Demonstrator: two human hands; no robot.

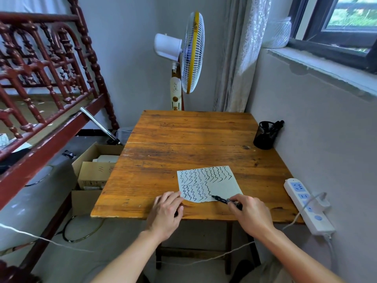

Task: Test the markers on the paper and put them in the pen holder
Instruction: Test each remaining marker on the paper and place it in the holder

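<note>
Marker (226, 200) gripped by right hand (250, 214) touches paper (220, 185) on wooden table (183, 135).

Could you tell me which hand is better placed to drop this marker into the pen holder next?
Right: the right hand already grips the marker, and the pen holder stands on its side.

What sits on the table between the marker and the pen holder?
Only the paper under the marker tip; past it is bare table up to the pen holder in the far right corner. The power strip lies off to the right.
</note>
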